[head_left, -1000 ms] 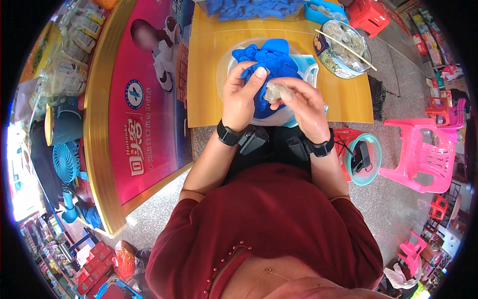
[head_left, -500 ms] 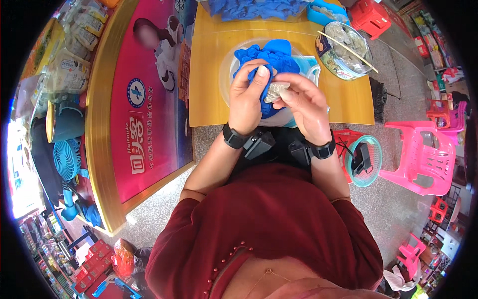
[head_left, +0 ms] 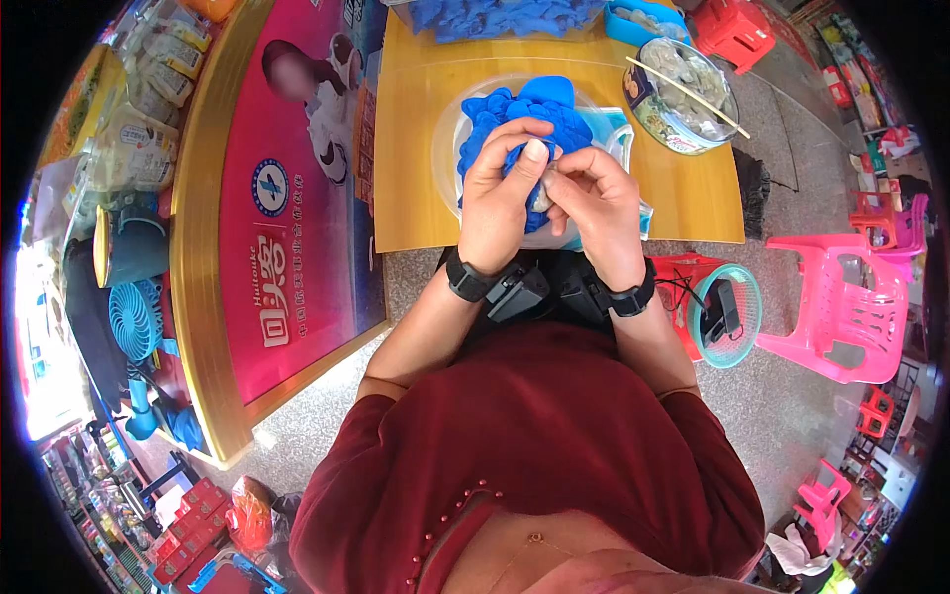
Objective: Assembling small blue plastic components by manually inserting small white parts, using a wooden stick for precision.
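Note:
Over the table, my left hand (head_left: pixel 498 203) pinches a soft blue piece (head_left: pixel 516 154) between thumb and fingers. Close beside it, my right hand (head_left: pixel 601 208) has thumb and fingertips closed on a small pale, crumpled, filmy piece (head_left: pixel 542 198), which touches the blue one. Fingers cover much of both. Behind the hands, a heap of blue pieces (head_left: pixel 544 94) fills a clear round bowl (head_left: pixel 444 148). White and light-blue sheets (head_left: pixel 616 134) lie at the bowl's right side.
On the yellow table (head_left: pixel 408 188), a round tin (head_left: pixel 658 121) holds pale filmy pieces, with a chopstick (head_left: pixel 693 97) across it. A blue container (head_left: pixel 621 32) and a clear box (head_left: pixel 426 32) of blue pieces stand behind. A green basket (head_left: pixel 754 327) and pink chair (head_left: pixel 866 307) are right.
My right hand has drawn in against the left, its fingertips closing further over the pale piece, which shows less now. The left hand keeps its pinch on the blue piece.

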`<action>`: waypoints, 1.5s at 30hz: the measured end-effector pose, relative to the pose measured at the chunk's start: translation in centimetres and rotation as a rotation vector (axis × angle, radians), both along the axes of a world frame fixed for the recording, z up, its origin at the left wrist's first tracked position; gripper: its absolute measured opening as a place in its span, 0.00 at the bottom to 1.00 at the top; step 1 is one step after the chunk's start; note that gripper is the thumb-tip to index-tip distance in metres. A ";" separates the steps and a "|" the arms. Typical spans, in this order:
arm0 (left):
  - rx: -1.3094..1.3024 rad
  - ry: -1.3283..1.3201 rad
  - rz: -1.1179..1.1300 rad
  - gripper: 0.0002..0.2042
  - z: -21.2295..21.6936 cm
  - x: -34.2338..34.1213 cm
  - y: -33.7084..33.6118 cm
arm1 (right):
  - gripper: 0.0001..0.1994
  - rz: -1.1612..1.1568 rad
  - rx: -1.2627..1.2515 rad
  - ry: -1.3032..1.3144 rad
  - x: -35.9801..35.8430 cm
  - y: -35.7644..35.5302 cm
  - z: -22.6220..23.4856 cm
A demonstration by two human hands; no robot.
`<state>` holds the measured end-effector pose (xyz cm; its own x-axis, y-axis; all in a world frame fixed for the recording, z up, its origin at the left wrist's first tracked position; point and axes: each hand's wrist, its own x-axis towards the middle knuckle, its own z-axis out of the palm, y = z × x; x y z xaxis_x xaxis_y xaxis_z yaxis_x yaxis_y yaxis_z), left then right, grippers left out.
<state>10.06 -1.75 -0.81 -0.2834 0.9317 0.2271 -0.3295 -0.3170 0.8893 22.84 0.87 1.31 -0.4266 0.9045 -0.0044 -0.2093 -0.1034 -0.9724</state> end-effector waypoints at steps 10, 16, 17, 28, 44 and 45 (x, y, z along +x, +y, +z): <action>0.040 0.058 -0.110 0.07 0.3 -1.1 0.1 | 0.06 0.174 0.025 0.057 0.8 0.5 -0.1; -0.012 -0.041 -0.224 0.10 0.4 -1.2 0.4 | 0.03 0.097 -0.087 0.038 -0.1 -0.1 0.4; -0.027 -0.034 -0.211 0.11 0.3 -1.0 0.4 | 0.03 0.096 -0.087 0.038 0.0 -0.1 0.2; -0.237 0.080 -0.218 0.23 0.5 -1.1 0.3 | 0.05 -0.170 0.030 0.006 0.2 1.0 -0.5; -0.192 0.201 -0.179 0.20 0.6 -1.2 -0.3 | 0.09 -0.160 -0.128 0.109 0.5 0.7 0.1; -0.191 0.200 -0.180 0.20 1.0 -1.2 -0.3 | 0.09 -0.167 -0.130 0.105 0.5 0.7 0.0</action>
